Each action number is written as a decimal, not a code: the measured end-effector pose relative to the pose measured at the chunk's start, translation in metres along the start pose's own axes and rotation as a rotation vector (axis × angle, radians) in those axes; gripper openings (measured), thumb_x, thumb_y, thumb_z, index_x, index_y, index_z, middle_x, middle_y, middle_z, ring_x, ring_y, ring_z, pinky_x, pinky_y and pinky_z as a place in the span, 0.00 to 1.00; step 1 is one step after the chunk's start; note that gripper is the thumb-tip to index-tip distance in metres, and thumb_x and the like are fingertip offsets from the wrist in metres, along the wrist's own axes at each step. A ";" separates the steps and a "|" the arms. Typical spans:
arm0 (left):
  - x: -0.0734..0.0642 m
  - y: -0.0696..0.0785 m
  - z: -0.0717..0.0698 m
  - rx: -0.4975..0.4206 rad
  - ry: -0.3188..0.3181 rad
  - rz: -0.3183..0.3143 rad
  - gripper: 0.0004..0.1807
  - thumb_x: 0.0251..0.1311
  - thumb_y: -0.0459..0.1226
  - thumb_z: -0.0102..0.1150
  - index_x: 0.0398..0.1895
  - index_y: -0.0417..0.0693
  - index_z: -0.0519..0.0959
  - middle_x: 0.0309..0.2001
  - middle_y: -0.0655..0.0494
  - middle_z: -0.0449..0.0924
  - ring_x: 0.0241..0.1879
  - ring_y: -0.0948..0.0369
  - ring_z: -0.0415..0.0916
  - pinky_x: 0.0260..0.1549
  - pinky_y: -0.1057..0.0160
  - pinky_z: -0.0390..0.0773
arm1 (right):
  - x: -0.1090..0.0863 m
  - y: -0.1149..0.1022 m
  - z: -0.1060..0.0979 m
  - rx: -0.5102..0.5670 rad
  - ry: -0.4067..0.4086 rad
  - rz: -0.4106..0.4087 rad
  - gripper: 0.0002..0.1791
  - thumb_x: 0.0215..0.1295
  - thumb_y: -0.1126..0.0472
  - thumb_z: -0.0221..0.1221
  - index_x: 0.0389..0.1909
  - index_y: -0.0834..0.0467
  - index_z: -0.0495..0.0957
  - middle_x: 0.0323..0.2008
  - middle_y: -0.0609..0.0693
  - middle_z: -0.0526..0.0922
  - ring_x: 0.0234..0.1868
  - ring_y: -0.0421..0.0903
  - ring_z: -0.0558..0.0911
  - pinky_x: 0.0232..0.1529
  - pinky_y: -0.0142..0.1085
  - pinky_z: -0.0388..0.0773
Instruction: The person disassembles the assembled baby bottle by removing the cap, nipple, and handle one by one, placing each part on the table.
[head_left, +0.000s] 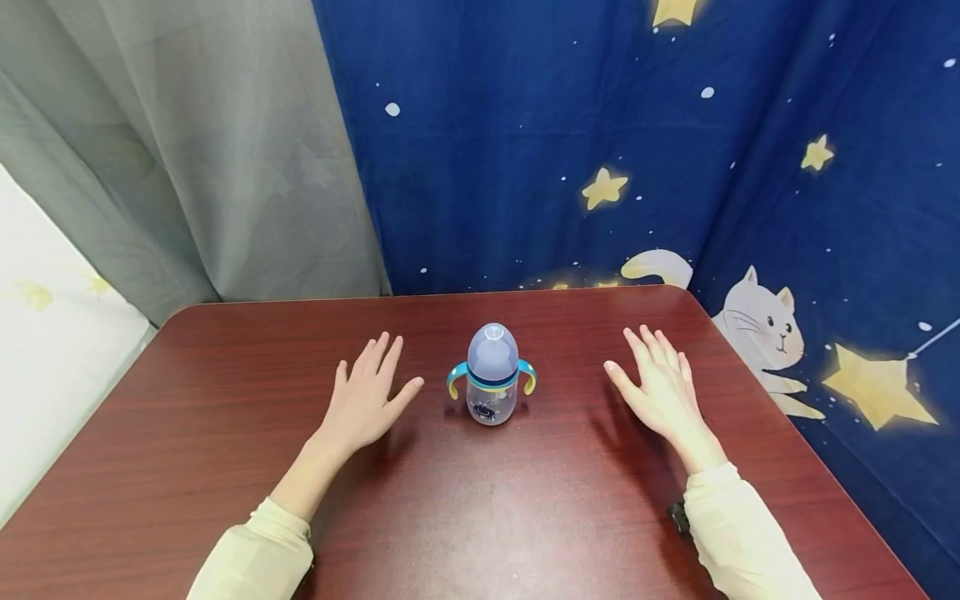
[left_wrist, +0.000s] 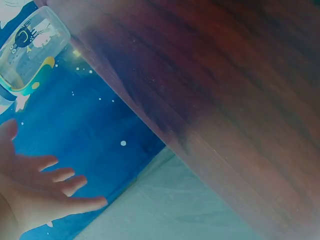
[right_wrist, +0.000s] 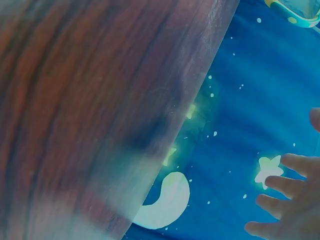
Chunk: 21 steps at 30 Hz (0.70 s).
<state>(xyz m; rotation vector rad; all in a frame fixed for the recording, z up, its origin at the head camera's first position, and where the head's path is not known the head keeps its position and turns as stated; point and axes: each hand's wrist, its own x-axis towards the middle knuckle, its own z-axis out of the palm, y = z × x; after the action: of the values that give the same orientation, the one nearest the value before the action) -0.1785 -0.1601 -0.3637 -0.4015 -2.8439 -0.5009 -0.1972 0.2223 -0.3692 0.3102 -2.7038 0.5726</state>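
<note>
A baby bottle (head_left: 492, 375) stands upright on the table between the two hands. It has a domed greyish-blue cap, a clear body with a dark cartoon print, and blue-and-yellow handles at both sides. To its left, the left hand (head_left: 365, 403) is spread with straight fingers, apart from the bottle. The right hand (head_left: 662, 389) is spread likewise, farther off to the bottle's right. Both hold nothing. In the left wrist view the bottle (left_wrist: 35, 47) appears at the upper left, above the left hand (left_wrist: 40, 190). The right wrist view catches only a handle (right_wrist: 292, 15) at its top corner.
The dark red wooden table (head_left: 480, 517) has rounded far corners. Behind it hang a grey curtain (head_left: 247, 150) and a blue curtain (head_left: 510, 167) with stars and a white cat. A small black device (head_left: 678, 517) sits at the right cuff.
</note>
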 end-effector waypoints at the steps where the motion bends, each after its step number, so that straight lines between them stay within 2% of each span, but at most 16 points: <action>1: 0.001 0.001 -0.001 -0.024 0.034 0.014 0.38 0.58 0.57 0.42 0.65 0.42 0.54 0.65 0.44 0.50 0.63 0.49 0.46 0.54 0.41 0.45 | 0.001 -0.001 0.000 0.013 0.038 -0.014 0.32 0.61 0.45 0.49 0.60 0.61 0.61 0.60 0.63 0.58 0.62 0.58 0.52 0.55 0.57 0.44; 5: 0.007 0.005 -0.003 -0.138 0.147 0.062 0.36 0.55 0.55 0.49 0.63 0.46 0.60 0.62 0.48 0.58 0.59 0.52 0.56 0.50 0.47 0.60 | 0.008 -0.007 -0.001 0.073 0.196 -0.066 0.27 0.58 0.51 0.54 0.56 0.60 0.67 0.56 0.60 0.66 0.58 0.57 0.60 0.52 0.54 0.55; 10: 0.014 0.017 -0.006 -0.265 0.200 0.109 0.36 0.50 0.54 0.57 0.61 0.49 0.63 0.58 0.53 0.63 0.57 0.58 0.59 0.50 0.52 0.63 | 0.021 -0.026 -0.004 0.149 0.300 -0.119 0.23 0.56 0.54 0.57 0.52 0.58 0.72 0.51 0.55 0.72 0.55 0.53 0.65 0.51 0.47 0.60; 15: 0.025 0.031 -0.001 -0.358 0.139 0.138 0.39 0.47 0.54 0.60 0.62 0.49 0.61 0.58 0.53 0.63 0.57 0.58 0.59 0.51 0.52 0.62 | 0.031 -0.050 -0.005 0.203 0.298 -0.138 0.21 0.56 0.53 0.57 0.50 0.57 0.73 0.49 0.52 0.74 0.54 0.51 0.67 0.48 0.47 0.63; 21: 0.034 0.043 0.010 -0.435 0.053 0.154 0.42 0.43 0.52 0.65 0.62 0.47 0.60 0.57 0.49 0.64 0.56 0.56 0.60 0.51 0.52 0.62 | 0.038 -0.078 0.000 0.258 0.209 -0.144 0.23 0.58 0.48 0.55 0.52 0.53 0.73 0.50 0.50 0.74 0.53 0.48 0.68 0.48 0.48 0.64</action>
<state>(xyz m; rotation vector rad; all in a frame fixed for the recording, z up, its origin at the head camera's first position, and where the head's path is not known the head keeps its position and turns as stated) -0.1994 -0.1100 -0.3509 -0.6641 -2.6109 -1.0818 -0.2095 0.1473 -0.3273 0.4792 -2.3868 0.8607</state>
